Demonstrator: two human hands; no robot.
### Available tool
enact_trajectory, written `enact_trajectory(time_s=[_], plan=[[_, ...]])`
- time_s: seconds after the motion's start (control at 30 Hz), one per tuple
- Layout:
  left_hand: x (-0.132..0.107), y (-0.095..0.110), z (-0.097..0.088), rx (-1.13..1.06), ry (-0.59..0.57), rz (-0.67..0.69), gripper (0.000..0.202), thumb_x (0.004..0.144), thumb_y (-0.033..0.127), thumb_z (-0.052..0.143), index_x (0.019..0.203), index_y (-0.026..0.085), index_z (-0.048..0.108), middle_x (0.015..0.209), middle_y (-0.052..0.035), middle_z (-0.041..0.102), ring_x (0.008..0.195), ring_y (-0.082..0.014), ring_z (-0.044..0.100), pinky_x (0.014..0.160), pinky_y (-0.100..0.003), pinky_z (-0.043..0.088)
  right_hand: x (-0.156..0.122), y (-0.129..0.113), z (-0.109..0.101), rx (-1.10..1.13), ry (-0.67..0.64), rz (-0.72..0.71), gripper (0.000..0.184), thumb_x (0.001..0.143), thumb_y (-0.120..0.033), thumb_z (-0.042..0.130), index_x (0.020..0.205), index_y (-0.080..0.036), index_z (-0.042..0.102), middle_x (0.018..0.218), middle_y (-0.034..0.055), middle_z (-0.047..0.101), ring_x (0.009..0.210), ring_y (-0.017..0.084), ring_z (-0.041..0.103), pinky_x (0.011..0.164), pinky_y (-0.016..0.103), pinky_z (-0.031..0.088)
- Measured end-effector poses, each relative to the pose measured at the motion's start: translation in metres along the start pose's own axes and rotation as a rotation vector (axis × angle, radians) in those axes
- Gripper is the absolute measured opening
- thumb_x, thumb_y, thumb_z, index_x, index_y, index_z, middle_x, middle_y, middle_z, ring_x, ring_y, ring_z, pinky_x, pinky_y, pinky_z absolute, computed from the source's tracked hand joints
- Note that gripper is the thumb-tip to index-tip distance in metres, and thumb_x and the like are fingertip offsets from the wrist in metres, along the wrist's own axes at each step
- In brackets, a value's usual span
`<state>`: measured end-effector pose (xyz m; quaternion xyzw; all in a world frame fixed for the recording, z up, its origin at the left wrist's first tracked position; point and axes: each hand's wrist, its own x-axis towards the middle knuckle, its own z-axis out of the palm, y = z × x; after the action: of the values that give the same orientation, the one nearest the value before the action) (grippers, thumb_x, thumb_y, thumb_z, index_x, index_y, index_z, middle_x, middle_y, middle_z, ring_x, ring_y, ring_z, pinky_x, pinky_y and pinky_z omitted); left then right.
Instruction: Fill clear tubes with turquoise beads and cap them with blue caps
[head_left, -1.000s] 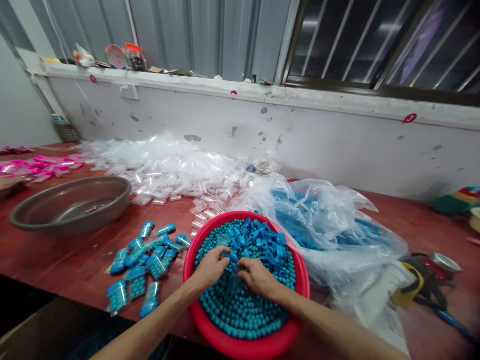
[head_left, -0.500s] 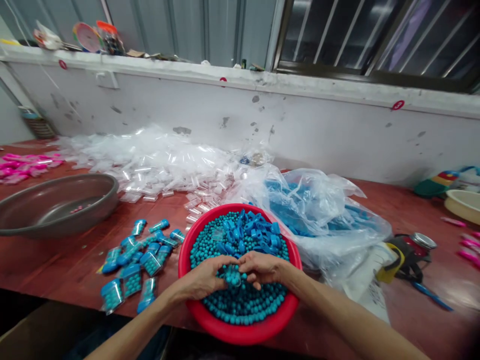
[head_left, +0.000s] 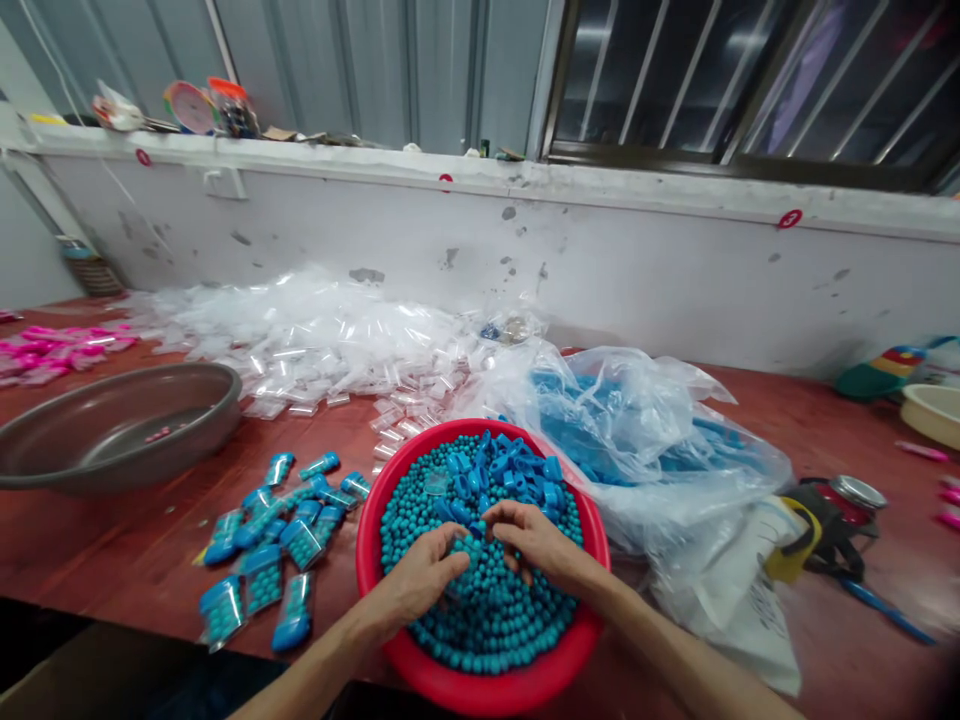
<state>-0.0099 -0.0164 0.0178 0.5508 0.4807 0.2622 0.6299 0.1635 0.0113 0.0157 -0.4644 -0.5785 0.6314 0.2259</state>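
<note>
A red basin holds many teal beads, with a heap of blue plastic caps on top of them at the back. Over the beads, my left hand pinches a small clear case between thumb and fingers; beads show through it, though its outline is blurred. My right hand hovers just to the right of the case, its fingers curled but apart, close above the beads. Another small clear case lies on the beads near the caps.
Left of the basin lie several bead-filled cases with blue caps. A grey-brown basin stands farther left. Clear empty cases are heaped along the wall. At right are a plastic bag of blue parts and a black-and-yellow strap.
My hands have moved apart; the right hand has drawn away from the clear case, and the left stays at it. The whole view has shifted slightly downward in the picture.
</note>
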Motion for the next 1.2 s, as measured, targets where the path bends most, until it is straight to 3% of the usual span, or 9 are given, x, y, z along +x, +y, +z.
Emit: enact_trajectory(time_s=[0.1, 0.27, 0.4, 0.5, 0.63, 0.83, 0.97, 1.1, 1.2], plan=[[-0.002, 0.001, 0.000, -0.039, -0.051, -0.047, 0.034, 0.070, 0.044, 0.048, 0.089, 0.015, 0.047, 0.064, 0.0050, 0.044, 0.046, -0.0070, 0.046, 0.037, -0.017, 0.036, -0.008, -0.003, 0.004, -0.024, -0.135, -0.107, 0.023, 0.074, -0.019, 0.047, 0.097, -0.020, 0.051, 0.076, -0.0041, 0.051, 0.045, 0.004, 0.046, 0.032, 0.011, 0.035], [-0.004, -0.001, 0.002, -0.003, -0.101, -0.161, 0.036, 0.067, 0.049, 0.050, 0.074, 0.014, 0.047, 0.052, 0.0058, 0.047, 0.032, -0.0032, 0.036, 0.031, -0.015, 0.025, -0.015, 0.011, 0.010, -0.214, -0.165, -0.065, 0.013, 0.075, -0.017, 0.045, 0.087, -0.020, 0.051, 0.050, -0.0095, 0.040, 0.034, 0.004, 0.036, 0.031, 0.012, 0.030], [-0.008, 0.005, 0.001, 0.051, -0.156, -0.224, 0.035, 0.068, 0.049, 0.050, 0.074, 0.015, 0.049, 0.054, 0.0035, 0.052, 0.029, -0.0036, 0.039, 0.030, -0.014, 0.019, -0.016, 0.009, -0.002, -0.672, -0.304, 0.008, 0.008, 0.074, -0.020, 0.049, 0.072, -0.019, 0.057, 0.047, -0.0077, 0.046, 0.037, 0.006, 0.043, 0.037, 0.014, 0.032], [-0.012, 0.009, -0.005, -0.049, -0.168, -0.211, 0.036, 0.068, 0.046, 0.053, 0.089, 0.017, 0.048, 0.061, 0.0029, 0.056, 0.033, -0.0054, 0.045, 0.031, -0.014, 0.024, -0.003, -0.006, -0.005, -1.003, -0.117, -0.105, 0.016, 0.077, -0.023, 0.048, 0.071, -0.018, 0.062, 0.060, -0.0019, 0.060, 0.056, 0.011, 0.056, 0.051, 0.018, 0.038], [-0.017, 0.006, -0.017, -0.288, -0.118, -0.107, 0.036, 0.073, 0.042, 0.054, 0.096, 0.018, 0.043, 0.068, 0.0012, 0.057, 0.046, -0.0075, 0.054, 0.036, -0.014, 0.031, 0.036, -0.019, 0.010, -1.110, 0.141, -0.120, 0.022, 0.082, -0.026, 0.044, 0.090, -0.015, 0.062, 0.088, 0.0106, 0.065, 0.086, 0.023, 0.058, 0.071, 0.030, 0.040], [-0.022, 0.002, -0.020, -0.417, -0.036, -0.041, 0.039, 0.070, 0.038, 0.059, 0.096, 0.019, 0.038, 0.072, 0.0015, 0.056, 0.051, -0.0092, 0.056, 0.039, -0.015, 0.034, 0.065, -0.008, 0.031, -1.106, 0.148, -0.161, 0.017, 0.077, -0.018, 0.047, 0.081, -0.013, 0.062, 0.093, 0.0157, 0.061, 0.085, 0.026, 0.058, 0.070, 0.035, 0.041], [-0.020, 0.005, -0.016, -0.407, 0.000, -0.039, 0.039, 0.069, 0.038, 0.059, 0.095, 0.019, 0.037, 0.069, 0.0023, 0.056, 0.051, -0.0102, 0.057, 0.038, -0.016, 0.034, 0.050, -0.010, 0.014, -0.993, 0.137, -0.250, 0.018, 0.083, -0.022, 0.041, 0.078, -0.016, 0.058, 0.082, 0.0069, 0.062, 0.081, 0.018, 0.057, 0.071, 0.028, 0.040], [-0.012, 0.002, -0.012, -0.305, 0.066, -0.029, 0.036, 0.070, 0.039, 0.055, 0.094, 0.018, 0.039, 0.066, 0.0030, 0.055, 0.045, -0.0080, 0.053, 0.035, -0.014, 0.029, 0.031, -0.013, -0.001, -0.852, 0.130, -0.300, 0.019, 0.087, -0.022, 0.032, 0.080, -0.018, 0.050, 0.074, -0.0009, 0.059, 0.069, 0.011, 0.055, 0.060, 0.020, 0.042], [-0.005, -0.002, -0.005, -0.222, 0.096, -0.038, 0.035, 0.069, 0.041, 0.053, 0.092, 0.017, 0.041, 0.062, 0.0040, 0.054, 0.040, -0.0076, 0.050, 0.032, -0.015, 0.027, 0.021, -0.005, -0.005, -0.567, 0.106, -0.246, 0.016, 0.087, -0.024, 0.029, 0.084, -0.019, 0.044, 0.072, -0.0015, 0.058, 0.065, 0.012, 0.056, 0.052, 0.020, 0.043]])
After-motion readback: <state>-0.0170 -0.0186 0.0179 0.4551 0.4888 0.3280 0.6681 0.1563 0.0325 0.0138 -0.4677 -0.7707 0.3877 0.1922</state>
